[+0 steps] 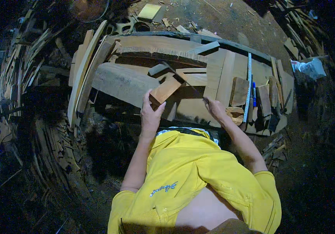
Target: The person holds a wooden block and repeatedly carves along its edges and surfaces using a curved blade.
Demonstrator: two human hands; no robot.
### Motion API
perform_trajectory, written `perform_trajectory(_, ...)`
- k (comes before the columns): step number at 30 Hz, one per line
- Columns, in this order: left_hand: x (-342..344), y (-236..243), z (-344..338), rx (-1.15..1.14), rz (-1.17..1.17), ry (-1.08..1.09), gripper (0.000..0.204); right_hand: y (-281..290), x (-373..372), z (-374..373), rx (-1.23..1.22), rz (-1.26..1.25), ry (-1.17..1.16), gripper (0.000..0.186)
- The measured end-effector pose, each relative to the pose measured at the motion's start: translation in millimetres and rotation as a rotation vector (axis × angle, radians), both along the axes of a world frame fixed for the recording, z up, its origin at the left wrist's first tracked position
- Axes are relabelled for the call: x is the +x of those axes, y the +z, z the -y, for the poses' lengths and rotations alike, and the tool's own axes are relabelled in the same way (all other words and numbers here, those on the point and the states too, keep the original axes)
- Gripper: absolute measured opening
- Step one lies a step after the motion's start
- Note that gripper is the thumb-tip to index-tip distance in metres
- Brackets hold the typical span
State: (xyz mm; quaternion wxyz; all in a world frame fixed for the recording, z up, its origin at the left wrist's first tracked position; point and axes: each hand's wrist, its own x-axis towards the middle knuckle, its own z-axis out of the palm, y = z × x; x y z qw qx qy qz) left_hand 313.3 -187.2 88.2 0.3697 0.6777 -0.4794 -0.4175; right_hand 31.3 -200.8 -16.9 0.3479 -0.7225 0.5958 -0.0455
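My left hand (152, 117) grips the near end of a short wooden block (166, 90), thumb on one side and fingers on the other. The block is tilted over the bench, with a dark notch at its far end. In my closed right hand (215, 109) is a thin dark-handled tool (193, 88), which slants up and left to the block's far end. The tool's head is blurred against the block, so its kind is unclear, and I cannot tell whether they touch. Just beyond lies a dark, angular piece (157, 70).
The low bench (218, 72) carries a thick grey timber (124, 80), a curved board (152, 43), a pale blue ruler (248, 87), a blue marker (254, 95) and several wood blocks. Long planks (87, 70) lean at its left end. Scrap wood (17, 74) lies around.
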Motion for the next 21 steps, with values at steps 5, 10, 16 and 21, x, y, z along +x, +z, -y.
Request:
perform_trajectory(5, 3.2, -14.4, -0.6, 0.030, -0.232, 0.190, 0.055, -32.4, -9.3, -14.3, -0.030, -0.043, -0.059, 0.023)
perform_trajectory(10, -1.0, -1.9, 2.6, -0.051, -0.009, 0.079, 0.047, -14.7, 0.6, -24.8, 0.010, -0.012, -0.145, 0.031)
perform_trajectory(16, -10.6, 26.2, 6.8, -0.048, 0.291, -0.132, 0.038, 61.5, 27.0, -28.2, -0.058, 0.148, -0.047, 0.035)
perform_trajectory(21, -1.7, 25.0, 2.0, 0.115, 0.470, -0.337, 0.041, 76.5, 37.5, -30.3, -0.285, 0.090, 0.120, 0.025)
